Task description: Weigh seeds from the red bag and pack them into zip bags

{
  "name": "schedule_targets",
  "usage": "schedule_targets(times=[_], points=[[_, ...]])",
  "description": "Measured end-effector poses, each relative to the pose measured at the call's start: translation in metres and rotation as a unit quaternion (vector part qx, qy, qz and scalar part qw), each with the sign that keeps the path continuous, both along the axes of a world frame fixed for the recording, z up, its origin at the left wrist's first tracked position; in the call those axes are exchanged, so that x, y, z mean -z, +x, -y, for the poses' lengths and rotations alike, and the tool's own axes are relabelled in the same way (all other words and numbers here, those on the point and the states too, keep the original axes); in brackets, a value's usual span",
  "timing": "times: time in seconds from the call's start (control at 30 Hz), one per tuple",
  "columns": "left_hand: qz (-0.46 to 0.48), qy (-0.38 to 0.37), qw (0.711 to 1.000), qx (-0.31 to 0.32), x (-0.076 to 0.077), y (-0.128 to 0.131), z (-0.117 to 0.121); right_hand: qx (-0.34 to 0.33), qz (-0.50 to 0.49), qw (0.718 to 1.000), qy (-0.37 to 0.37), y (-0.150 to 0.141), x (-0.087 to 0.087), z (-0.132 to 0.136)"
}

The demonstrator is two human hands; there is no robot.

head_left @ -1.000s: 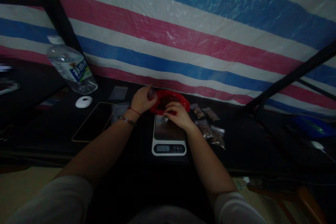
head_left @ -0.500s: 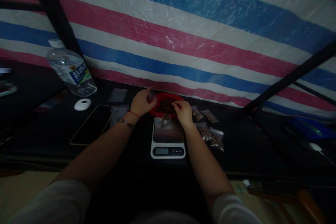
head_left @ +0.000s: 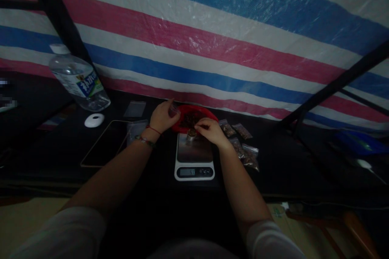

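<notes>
My left hand (head_left: 164,117) is closed around a small clear plastic cup (head_left: 174,109), at the left rim of a red basin (head_left: 212,115). Small dark brown pieces (head_left: 189,120) lie in the basin. In front of it stands a white kitchen scale (head_left: 194,154) with a metal plate and a lit display. A small round container (head_left: 191,134) with brownish contents sits at the far end of the plate. My right hand (head_left: 212,131) is pinched right above this container; whatever is between the fingertips is too small to make out.
Several filled zip bags (head_left: 251,157) lie right of the scale. To the left are a tablet-like device (head_left: 105,145), clear bags (head_left: 135,109), a white earbud-like case (head_left: 94,120) and a large plastic bottle (head_left: 80,79). A striped tarp (head_left: 197,48) and dark metal poles (head_left: 337,85) stand behind.
My right hand has moved from over the basin towards me and left, to the small container on the scale. My left hand stays at the basin's rim with the cup.
</notes>
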State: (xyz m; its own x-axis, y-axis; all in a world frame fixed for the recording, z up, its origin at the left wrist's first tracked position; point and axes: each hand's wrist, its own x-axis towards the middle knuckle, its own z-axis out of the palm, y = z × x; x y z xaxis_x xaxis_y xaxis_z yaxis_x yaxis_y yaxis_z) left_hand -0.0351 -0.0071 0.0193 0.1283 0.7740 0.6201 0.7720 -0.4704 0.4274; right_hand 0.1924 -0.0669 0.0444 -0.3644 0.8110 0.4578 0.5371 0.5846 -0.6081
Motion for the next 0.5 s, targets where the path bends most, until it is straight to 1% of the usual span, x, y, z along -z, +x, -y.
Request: schedule_targets(times=[0.13,0.27,0.37,0.5], points=[[0.004,0.002,1.000,-0.001,-0.001,0.001,0.001,-0.009,0.010,1.000,-0.019,0.000,0.000,0.000],[0.004,0.000,1.000,0.003,-0.002,0.001,0.002,0.001,-0.026,0.999,-0.025,-0.001,0.004,-0.002],[0.008,0.001,1.000,0.004,-0.002,0.001,0.001,0.043,-0.072,0.996,-0.035,-0.001,0.008,-0.006],[0.007,0.004,1.000,0.005,0.000,0.001,0.000,0.143,-0.117,0.982,-0.034,-0.001,0.012,-0.012]])
